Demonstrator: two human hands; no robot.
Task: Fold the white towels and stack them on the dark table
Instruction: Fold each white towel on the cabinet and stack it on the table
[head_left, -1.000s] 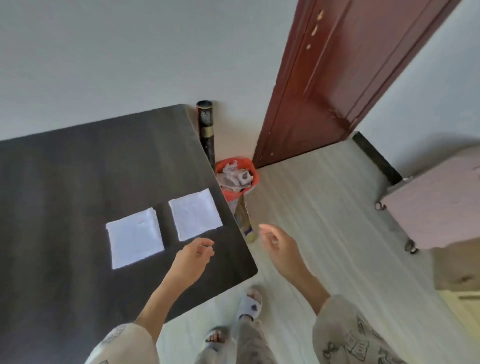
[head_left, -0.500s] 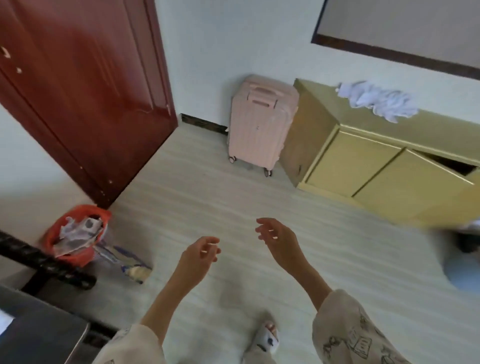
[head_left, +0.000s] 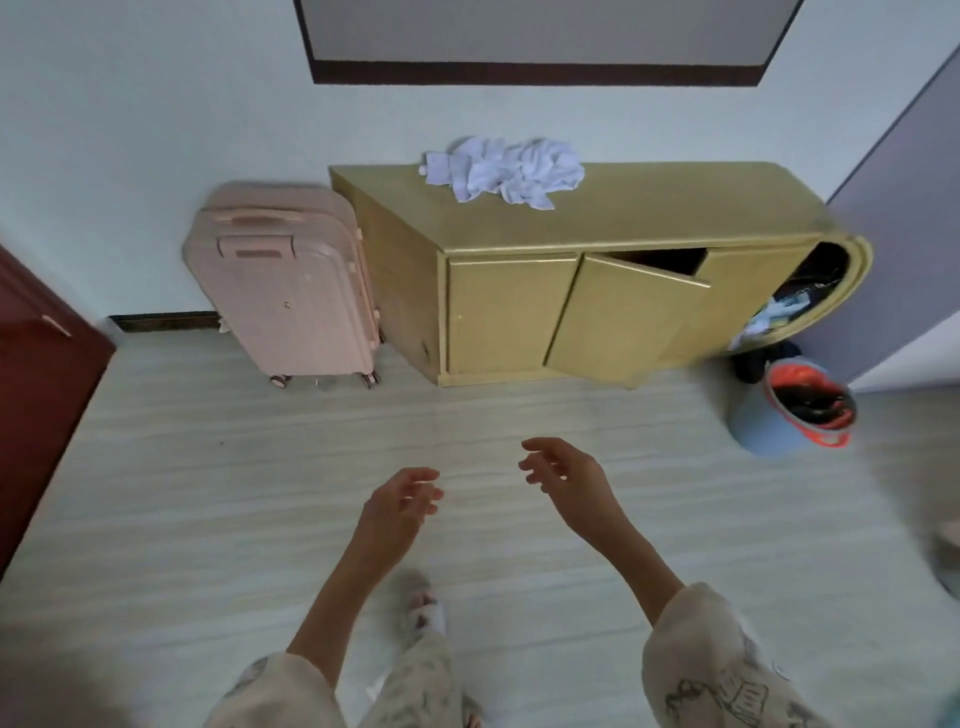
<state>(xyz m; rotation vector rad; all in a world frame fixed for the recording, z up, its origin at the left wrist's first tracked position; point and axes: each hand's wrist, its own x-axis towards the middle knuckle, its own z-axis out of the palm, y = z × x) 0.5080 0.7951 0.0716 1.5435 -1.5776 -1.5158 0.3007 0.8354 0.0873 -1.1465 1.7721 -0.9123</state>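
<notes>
Towels: the white towels (head_left: 506, 172) lie in a crumpled heap at the upper middle of the frame, on top of the yellow cabinet (head_left: 597, 270). We judge they sit there as the unfolded supply, dumped loose and waiting to be taken one at a time.
Dark desk: not in view, so we cannot say how many folded towels it carries.
Left hand: our left hand (head_left: 400, 506) hangs in the lower middle of the frame above the floor (head_left: 208, 493), fingers loosely curled, its grip on nothing.
Right hand: our right hand (head_left: 563, 473) is just right of it and a little higher, fingers spread and relaxed, also holding nothing. We read both hands as raised forward, ready to reach for the heap.
Gap: hands and heap are well apart, with bare floor between.
Step in hand: we judge this as the walk to fetch another towel.
Cabinet: its middle door (head_left: 618, 322) stands ajar, and its rounded right end shows clutter inside.
Surroundings: a pink suitcase (head_left: 285, 291) stands just left of the cabinet; a blue bucket (head_left: 789, 415) sits at the right.
</notes>
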